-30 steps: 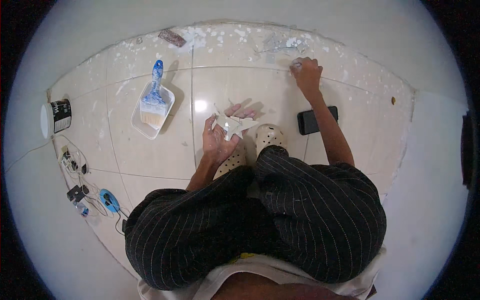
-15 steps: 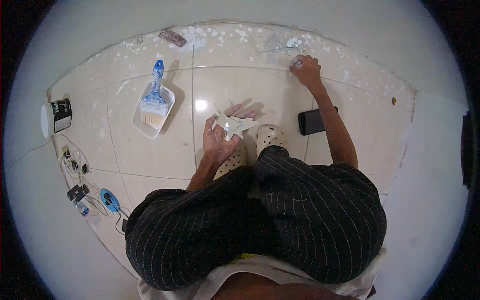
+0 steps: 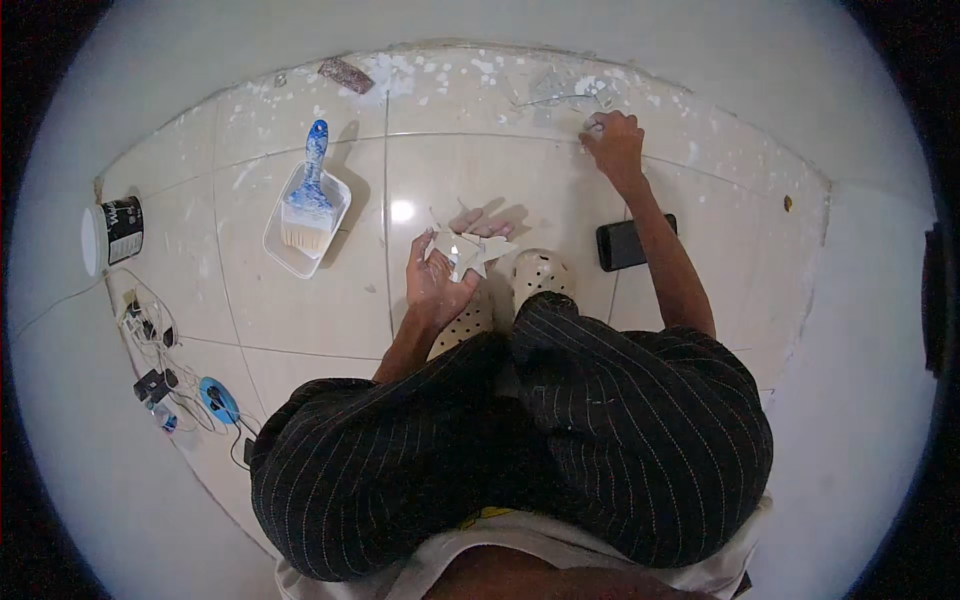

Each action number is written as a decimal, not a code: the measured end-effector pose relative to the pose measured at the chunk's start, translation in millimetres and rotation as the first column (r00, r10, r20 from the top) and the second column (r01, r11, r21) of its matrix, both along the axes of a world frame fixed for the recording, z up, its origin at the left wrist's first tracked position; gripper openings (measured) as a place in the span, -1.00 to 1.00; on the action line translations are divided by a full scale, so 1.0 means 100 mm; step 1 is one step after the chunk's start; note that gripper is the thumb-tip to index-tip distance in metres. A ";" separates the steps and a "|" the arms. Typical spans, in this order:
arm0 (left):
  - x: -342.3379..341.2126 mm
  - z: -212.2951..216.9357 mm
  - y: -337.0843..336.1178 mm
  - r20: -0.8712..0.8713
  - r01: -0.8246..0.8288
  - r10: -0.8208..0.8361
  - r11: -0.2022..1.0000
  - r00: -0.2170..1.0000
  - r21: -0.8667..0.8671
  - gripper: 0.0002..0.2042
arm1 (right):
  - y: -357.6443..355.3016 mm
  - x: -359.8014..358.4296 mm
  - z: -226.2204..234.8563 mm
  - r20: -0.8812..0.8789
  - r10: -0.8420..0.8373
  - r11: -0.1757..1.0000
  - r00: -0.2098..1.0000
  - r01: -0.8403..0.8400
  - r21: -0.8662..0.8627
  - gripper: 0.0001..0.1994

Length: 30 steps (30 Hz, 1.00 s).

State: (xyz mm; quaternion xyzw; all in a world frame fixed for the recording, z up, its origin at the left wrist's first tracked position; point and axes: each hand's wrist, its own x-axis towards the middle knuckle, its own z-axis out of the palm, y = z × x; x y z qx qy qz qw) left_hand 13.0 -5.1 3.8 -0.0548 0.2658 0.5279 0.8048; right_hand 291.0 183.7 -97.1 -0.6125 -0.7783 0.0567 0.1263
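My left hand [image 3: 437, 290] is palm up above my shoes, its fingers spread a little under a small pile of pale, jagged flakes [image 3: 466, 254] that look like peeled paint. Out by the far wall, my right hand [image 3: 615, 145] has its fingers curled together low over the tiles. A small whitish bit [image 3: 595, 128] shows at the fingertips, too small to name. Just beyond lie thin greyish scraps [image 3: 558, 92] and white spots on the floor. Beneath my right forearm rests a black phone [image 3: 622, 244].
A blue-handled paintbrush [image 3: 313, 185] lies across a white plastic tray [image 3: 272, 245] at left. Farther left are a black-and-white tub [image 3: 122, 228], tangled cables [image 3: 150, 345] and a blue round cable reel [image 3: 217, 400]. A brown speckled block [image 3: 346, 75] sits by the far wall.
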 end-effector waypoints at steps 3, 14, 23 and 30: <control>0.00 0.01 -0.01 -0.003 -0.007 0.007 1.000 1.000 -0.026 -0.31 | 0.00 -0.02 0.06 0.040 0.031 0.999 0.999 -0.032 0.023 -0.76; 0.00 0.06 0.00 0.052 -0.032 0.035 0.998 0.998 -0.055 -0.34 | 0.12 0.02 0.01 -0.033 -0.053 0.975 0.998 0.044 -0.219 -0.71; 0.00 0.12 0.02 -0.018 0.003 -0.004 0.998 1.000 -0.067 -0.35 | 0.01 0.01 0.05 -0.132 -0.082 0.965 0.988 0.046 -0.258 -0.69; -0.01 0.04 -0.02 -0.018 -0.004 0.003 0.999 1.000 -0.050 -0.35 | -0.24 -0.53 0.97 -0.514 -0.072 0.893 0.854 -0.175 -0.415 -0.74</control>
